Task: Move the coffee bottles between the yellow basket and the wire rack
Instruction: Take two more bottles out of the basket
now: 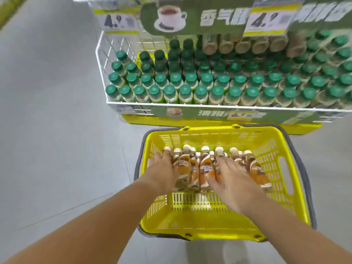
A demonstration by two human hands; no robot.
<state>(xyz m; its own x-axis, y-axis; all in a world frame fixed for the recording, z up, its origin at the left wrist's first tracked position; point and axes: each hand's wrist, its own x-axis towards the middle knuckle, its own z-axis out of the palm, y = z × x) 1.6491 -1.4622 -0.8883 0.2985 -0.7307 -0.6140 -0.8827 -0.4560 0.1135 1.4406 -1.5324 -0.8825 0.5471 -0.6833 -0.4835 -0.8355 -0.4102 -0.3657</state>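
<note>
Two hands: I am seeing both reaching down into a yellow basket (297,189) that is sitting on a grey floor (47,130).
Left hand (162,170): it is lying over the left end of the bottle row, fingers spread and slightly curled; I cannot tell whether it is gripping anything.
Right hand (231,180): it is resting flat on the middle of the row, fingers wide and thumb out to the left, closing on nothing that I can make out.
Coffee bottles (204,168): orange-brown ones with cream caps are lying side by side in the far half of the basket, caps pointing away from me.
Basket handles (308,185): grey ones are hanging folded down around the rim.
Wire rack (101,73): a white one is standing just beyond the basket, on a yellow base.
Green-capped bottles (217,92): they are standing upright in tight rows, filling the rack.
Price signs (266,20): blurred ones are hanging above the rack, beside a green coffee-cup banner (171,18).
</note>
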